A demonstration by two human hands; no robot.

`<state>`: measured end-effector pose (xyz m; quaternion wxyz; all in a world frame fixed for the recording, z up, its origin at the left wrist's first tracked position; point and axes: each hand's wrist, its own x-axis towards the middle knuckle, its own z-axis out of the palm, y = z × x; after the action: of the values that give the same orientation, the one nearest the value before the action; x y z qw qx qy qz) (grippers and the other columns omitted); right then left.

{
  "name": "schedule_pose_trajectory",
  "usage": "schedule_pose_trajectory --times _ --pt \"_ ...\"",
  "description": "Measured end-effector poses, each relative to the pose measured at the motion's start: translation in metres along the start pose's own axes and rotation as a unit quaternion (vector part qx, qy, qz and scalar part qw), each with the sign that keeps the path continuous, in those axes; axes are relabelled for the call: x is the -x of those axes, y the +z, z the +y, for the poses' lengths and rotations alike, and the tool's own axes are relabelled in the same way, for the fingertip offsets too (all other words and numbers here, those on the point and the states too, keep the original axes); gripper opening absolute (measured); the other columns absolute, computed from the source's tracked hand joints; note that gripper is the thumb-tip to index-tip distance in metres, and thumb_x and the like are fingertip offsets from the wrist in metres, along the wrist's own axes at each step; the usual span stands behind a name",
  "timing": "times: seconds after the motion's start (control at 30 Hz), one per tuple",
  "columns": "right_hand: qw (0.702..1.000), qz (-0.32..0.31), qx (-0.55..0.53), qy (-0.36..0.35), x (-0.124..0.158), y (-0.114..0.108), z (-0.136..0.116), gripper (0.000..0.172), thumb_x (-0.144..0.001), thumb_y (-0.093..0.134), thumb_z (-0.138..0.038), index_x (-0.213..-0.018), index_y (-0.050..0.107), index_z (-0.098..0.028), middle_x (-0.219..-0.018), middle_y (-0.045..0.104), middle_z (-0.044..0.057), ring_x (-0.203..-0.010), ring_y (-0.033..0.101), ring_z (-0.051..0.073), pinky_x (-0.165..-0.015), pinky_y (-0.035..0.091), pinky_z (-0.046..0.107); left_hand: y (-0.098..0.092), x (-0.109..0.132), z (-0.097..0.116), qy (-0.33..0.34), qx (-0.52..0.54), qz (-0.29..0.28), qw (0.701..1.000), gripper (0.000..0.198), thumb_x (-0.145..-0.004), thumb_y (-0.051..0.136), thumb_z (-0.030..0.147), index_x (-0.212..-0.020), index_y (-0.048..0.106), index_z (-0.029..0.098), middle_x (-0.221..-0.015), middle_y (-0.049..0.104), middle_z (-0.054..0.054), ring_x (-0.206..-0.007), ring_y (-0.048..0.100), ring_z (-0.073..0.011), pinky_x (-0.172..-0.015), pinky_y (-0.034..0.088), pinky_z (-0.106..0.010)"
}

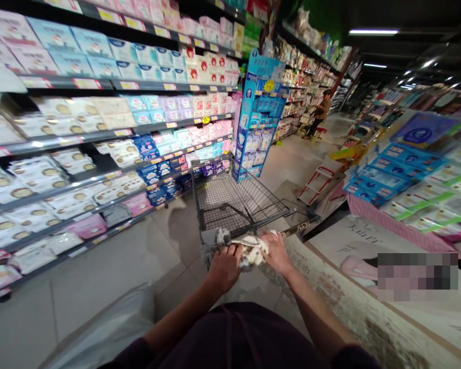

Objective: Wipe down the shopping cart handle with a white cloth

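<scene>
My left hand [226, 267] is closed over a crumpled white and grey rag [251, 250], which lies bunched on the handle of a dark wire shopping cart [249, 205]. At the rag's right end, my right hand [278, 253] is also closed, with its fingers over the cloth by the handle. A grey fluffy part of the rag hangs over the handle's left end. To the right of my right hand the handle bar [299, 226] shows the letters AEON. The wire basket shows no goods inside. What my fingertips touch beneath the cloth is hidden.
Shelves of packaged tissues and pads [111, 107] line the left. A blue display stand [258, 118] rises beyond the cart. On the right are stacked packs [399, 164], a red-framed step stool [317, 184] and a large printed carton [353, 241]. A person [319, 115] is farther down the aisle.
</scene>
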<state>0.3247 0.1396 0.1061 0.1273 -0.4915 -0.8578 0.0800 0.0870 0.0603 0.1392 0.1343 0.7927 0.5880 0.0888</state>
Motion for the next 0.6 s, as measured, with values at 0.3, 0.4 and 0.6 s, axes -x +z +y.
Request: schedule_pose_trajectory --times 0.3,0.4,0.6 --pt "0.994 -0.08 0.053 -0.053 -0.001 -0.025 0.028 0.048 -0.088 0.059 -0.021 -0.136 0.06 -0.028 -0.13 0.066 0.011 -0.129 0.054 0.027 -0.116 0.03 0.05 0.011 0.014 -0.043 -0.031 -0.063 0.019 0.997 0.046 -0.092 0.054 0.017 -0.138 0.056 0.02 -0.111 0.068 -0.01 -0.103 0.066 -0.0271 -0.081 0.054 -0.036" --pt "0.985 -0.06 0.147 0.061 0.004 -0.042 0.081 0.041 -0.091 0.055 -0.022 -0.131 0.064 -0.027 -0.132 0.065 0.013 -0.127 0.055 0.029 -0.11 0.035 0.051 0.005 0.018 -0.051 -0.043 -0.062 0.021 0.997 0.042 -0.09 0.056 0.017 -0.132 0.059 0.021 -0.107 0.069 -0.009 -0.099 0.067 -0.0261 -0.08 0.054 -0.036" --pt "0.96 -0.071 0.227 0.151 0.014 -0.06 0.138 0.036 -0.087 0.057 -0.021 -0.121 0.068 -0.028 -0.121 0.07 0.009 -0.122 0.057 0.029 -0.103 0.038 0.047 -0.02 0.036 -0.072 -0.047 -0.012 -0.011 0.999 0.042 -0.085 0.064 0.022 -0.126 0.061 0.023 -0.11 0.07 -0.008 -0.106 0.067 -0.0288 -0.087 0.054 -0.04"
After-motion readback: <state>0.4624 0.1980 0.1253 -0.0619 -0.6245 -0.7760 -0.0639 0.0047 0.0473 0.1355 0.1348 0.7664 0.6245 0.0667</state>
